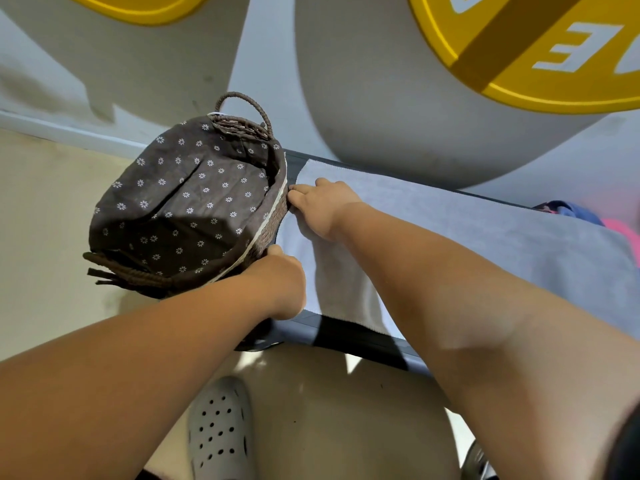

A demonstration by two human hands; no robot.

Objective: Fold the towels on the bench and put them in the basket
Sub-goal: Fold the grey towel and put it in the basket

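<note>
Right hand (322, 206) pinches the towel's (450, 230) far-left edge; left hand (280, 278) curls at its near-left corner, grip hidden. Towel lies flat along the surface (346, 337), probably for folding rightward. Basket (180, 202) sits just left, towel-free.

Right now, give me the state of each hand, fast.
Left hand: at the towel's end beside the basket; fingers hidden, cannot tell.
Right hand: fingers curled, pinching the towel's edge.

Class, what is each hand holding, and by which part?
Right hand grips the towel by its edge beside the basket; left hand: cannot tell.
</note>
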